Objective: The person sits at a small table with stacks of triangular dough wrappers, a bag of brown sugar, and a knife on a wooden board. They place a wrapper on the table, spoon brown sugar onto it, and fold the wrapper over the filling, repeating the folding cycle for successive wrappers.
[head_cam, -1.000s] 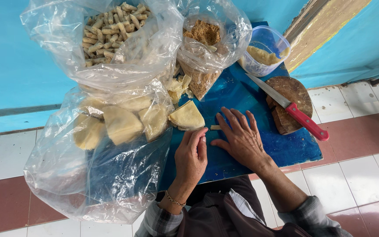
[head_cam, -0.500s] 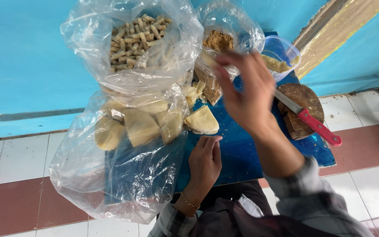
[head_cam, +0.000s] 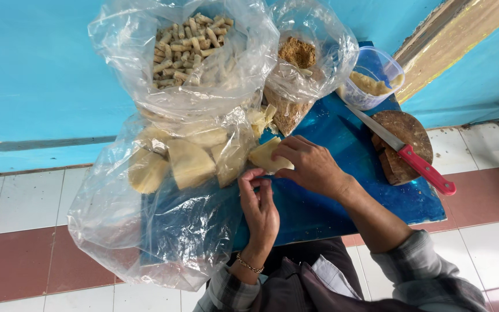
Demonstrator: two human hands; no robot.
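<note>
Wedge-shaped pale yellow piece (head_cam: pixel 265 156) is found on the blue board (head_cam: pixel 342 190), near the board's upper middle, just beside the mouth of the large clear bag (head_cam: pixel 145 225).

The blue board is taken as the landmark. Its left half is covered by the large clear bag, in which several pale yellow slabs (head_cam: pixel 189 164) are held; the bag's loose plastic is crowded against the piece from the left. Behind the board's far left edge, a second clear bag of short tan sticks (head_cam: pixel 189 40) is seen. Behind the board's far middle, a smaller bag of brown crumbs (head_cam: pixel 298 55) is stood upright, its base just above the piece. At the board's far right corner, a clear tub (head_cam: pixel 371 78) with pale contents is placed. On the board's right end, a dark brown block (head_cam: pixel 402 144) is set, and a red-handled knife (head_cam: pixel 405 151) is laid across it.

The piece is seen as flat, smooth and triangular, partly hidden under fingers. It is pressed at its right side by the right hand (head_cam: pixel 313 167), fingers curled over it. Just below it, the left hand (head_cam: pixel 259 205) is held with fingers pressed together, thumb and forefinger pinched at the plastic edge.
</note>
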